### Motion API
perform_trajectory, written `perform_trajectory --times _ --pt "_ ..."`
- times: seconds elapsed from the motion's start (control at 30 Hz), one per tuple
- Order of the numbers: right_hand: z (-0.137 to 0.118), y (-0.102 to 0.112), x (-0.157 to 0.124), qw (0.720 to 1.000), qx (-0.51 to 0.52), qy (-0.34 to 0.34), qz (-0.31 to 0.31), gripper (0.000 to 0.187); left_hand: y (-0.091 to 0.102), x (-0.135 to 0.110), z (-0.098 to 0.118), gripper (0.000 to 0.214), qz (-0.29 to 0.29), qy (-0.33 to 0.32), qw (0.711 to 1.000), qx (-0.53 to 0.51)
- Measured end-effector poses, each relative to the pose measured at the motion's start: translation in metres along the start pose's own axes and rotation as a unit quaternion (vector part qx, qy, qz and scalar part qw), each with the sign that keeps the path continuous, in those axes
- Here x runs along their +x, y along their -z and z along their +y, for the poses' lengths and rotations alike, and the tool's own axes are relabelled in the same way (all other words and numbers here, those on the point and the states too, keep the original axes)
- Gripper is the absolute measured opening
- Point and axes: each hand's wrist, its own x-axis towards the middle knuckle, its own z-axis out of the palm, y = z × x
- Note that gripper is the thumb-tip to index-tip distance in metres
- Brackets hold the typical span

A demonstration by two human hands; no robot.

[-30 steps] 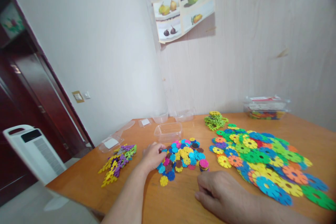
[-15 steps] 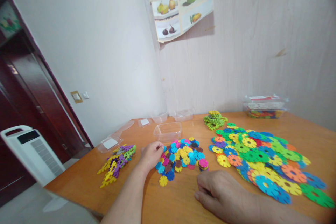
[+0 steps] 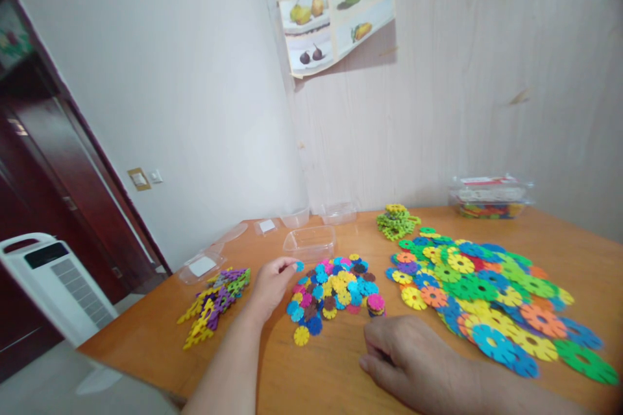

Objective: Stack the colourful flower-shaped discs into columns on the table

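Between the thumb and forefinger of my left hand [image 3: 273,282] is a light-blue notched plastic disc [image 3: 299,266]. That hand is closed in a pinch at the left edge of a pile of small discs [image 3: 335,288] in yellow, blue, pink and brown. My right hand [image 3: 406,353] rests on the table with its fingers curled in; whatever they hold, if anything, is hidden. Just beyond its knuckles stands a short stack of small discs [image 3: 376,305] with a pink one on top. A single yellow disc [image 3: 301,336] lies at the near edge of the pile.
Large notched discs [image 3: 487,298] cover the table's right side. Purple, yellow and green interlocking pieces [image 3: 217,305] lie at left. A clear tub [image 3: 310,243] sits behind the small pile, near green pieces [image 3: 396,224]. A lidded box [image 3: 491,198] stands against the wall.
My left hand has drawn slightly left, away from the pile, and the light-blue disc now shows at its fingertips. My right hand stays in place.
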Motion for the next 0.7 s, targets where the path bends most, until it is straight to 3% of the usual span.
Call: perform_trajectory --times 0.13,0.23,0.5,0.7 --pt "0.002 -0.001 0.0 1.0 0.011 0.002 0.0 0.023 0.018 0.0 -0.009 0.035 0.083 0.052 0.994 -0.043" --pt "0.003 -0.002 0.0 1.0 0.018 0.004 0.0 0.025 0.027 -0.002 -0.016 0.027 0.115 0.081 0.99 -0.014" --pt "0.003 -0.001 -0.001 1.0 0.016 0.009 -0.005 0.026 0.031 -0.007 -0.028 0.018 0.074 0.088 0.991 0.071" --pt "0.003 0.0 -0.002 1.0 0.017 0.01 -0.007 0.026 0.032 -0.007 -0.033 0.018 0.08 0.103 0.984 0.122"
